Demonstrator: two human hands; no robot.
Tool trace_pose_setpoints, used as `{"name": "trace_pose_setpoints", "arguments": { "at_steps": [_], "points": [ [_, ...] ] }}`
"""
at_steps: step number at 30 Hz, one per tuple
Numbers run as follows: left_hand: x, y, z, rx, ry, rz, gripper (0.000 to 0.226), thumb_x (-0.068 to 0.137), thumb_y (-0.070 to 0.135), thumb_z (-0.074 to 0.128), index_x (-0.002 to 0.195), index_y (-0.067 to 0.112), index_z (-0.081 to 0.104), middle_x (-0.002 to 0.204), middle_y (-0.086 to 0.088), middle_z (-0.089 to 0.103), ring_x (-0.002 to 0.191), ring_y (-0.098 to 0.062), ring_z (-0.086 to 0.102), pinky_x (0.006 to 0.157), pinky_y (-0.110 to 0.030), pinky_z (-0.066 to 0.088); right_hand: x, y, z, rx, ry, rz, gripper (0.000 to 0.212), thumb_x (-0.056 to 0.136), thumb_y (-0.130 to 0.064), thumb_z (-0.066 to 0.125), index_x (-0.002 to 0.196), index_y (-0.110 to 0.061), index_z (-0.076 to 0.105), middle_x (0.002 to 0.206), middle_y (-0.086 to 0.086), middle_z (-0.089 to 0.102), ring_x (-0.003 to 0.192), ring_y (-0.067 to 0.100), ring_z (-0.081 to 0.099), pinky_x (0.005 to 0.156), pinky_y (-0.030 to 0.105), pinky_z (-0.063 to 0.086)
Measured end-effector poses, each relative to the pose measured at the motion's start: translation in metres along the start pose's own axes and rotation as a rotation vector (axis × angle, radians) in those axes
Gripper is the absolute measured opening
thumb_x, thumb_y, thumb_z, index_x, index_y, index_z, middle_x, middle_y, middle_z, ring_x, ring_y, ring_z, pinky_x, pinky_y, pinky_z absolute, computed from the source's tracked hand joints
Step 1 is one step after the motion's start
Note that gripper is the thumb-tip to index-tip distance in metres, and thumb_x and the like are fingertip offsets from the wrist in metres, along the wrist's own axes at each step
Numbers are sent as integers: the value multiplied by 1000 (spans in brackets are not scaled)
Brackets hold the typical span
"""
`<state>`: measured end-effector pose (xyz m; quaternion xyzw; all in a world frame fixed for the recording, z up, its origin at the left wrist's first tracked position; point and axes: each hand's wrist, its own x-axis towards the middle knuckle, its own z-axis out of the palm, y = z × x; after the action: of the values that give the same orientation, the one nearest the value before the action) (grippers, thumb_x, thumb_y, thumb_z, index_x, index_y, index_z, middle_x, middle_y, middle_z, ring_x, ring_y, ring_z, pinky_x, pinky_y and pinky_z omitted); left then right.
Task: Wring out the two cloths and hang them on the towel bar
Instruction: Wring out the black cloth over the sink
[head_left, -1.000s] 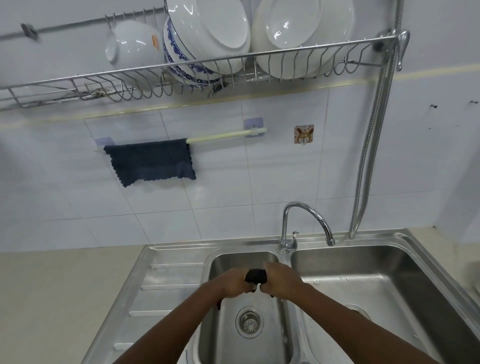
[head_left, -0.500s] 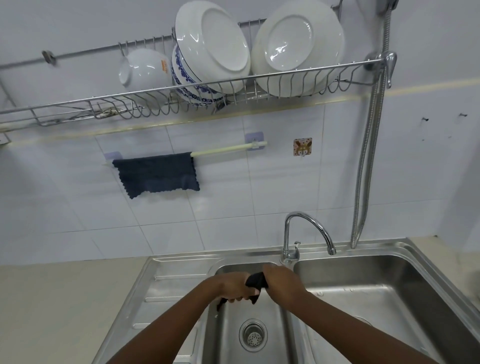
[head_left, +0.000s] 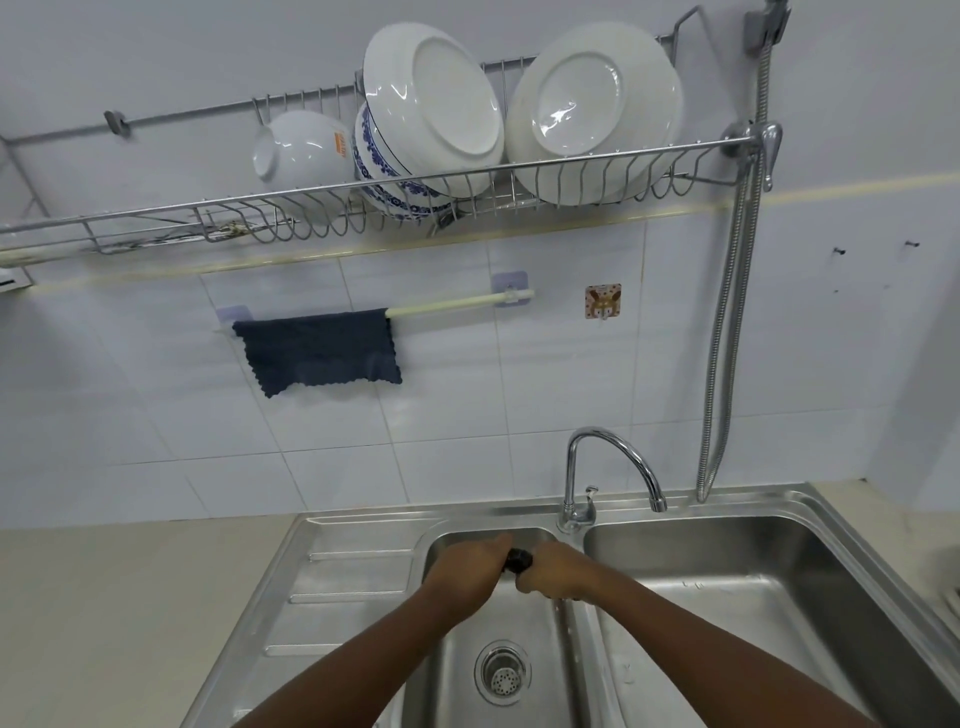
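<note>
A dark cloth (head_left: 519, 560) is twisted tight between my two hands over the left sink basin (head_left: 540, 691); only a short bit shows between the fists. My left hand (head_left: 465, 574) grips its left end and my right hand (head_left: 555, 573) grips its right end. A few drops fall below my right hand. A second dark blue cloth (head_left: 318, 349) hangs spread over the left part of the pale towel bar (head_left: 457, 305) on the tiled wall. The bar's right half is bare.
A chrome faucet (head_left: 608, 467) arcs over the divider toward the right basin (head_left: 769, 597). Above the bar, a wire dish rack (head_left: 571, 179) holds plates and bowls. A metal hose (head_left: 727, 322) hangs at right. A drainboard (head_left: 343, 587) lies left of the basins.
My view has tilted upward, showing more of the rack. Both hands stay clamped on the cloth over the left basin, pulled closer together so less cloth shows between them.
</note>
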<state>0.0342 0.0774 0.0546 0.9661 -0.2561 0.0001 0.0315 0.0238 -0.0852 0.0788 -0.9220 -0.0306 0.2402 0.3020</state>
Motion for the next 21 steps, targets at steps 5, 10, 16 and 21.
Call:
{"name": "trace_pose_setpoints", "arguments": {
  "at_steps": [5,10,16,21],
  "points": [
    [7,-1,-5,-230,-164,-98,19,93,25,50,107,13,54,102,-9,68,92,-24,64,81,-38,50,6,9,3,-419,305,-206,25,75,-24,64,96,-10,65,108,15,56,105,31,54,79,35,46],
    [4,-16,-34,-946,-584,-269,41,84,22,66,119,3,58,95,-9,71,67,-11,55,57,-22,42,7,14,3,-552,549,-491,41,66,-12,71,102,-16,51,104,8,59,94,29,57,74,42,48],
    [-5,-21,-51,-1076,-609,-292,15,93,29,59,102,18,55,70,5,52,54,-5,38,42,-14,30,7,14,3,-680,589,-462,37,64,0,64,96,-18,55,89,4,66,79,26,61,60,38,51],
    [-5,-5,-30,-293,-338,-110,23,93,34,51,101,13,58,99,-13,67,93,-27,63,81,-40,49,1,8,13,-611,450,-328,18,83,-18,53,99,-11,58,95,13,69,86,32,65,74,38,49]
  ]
}}
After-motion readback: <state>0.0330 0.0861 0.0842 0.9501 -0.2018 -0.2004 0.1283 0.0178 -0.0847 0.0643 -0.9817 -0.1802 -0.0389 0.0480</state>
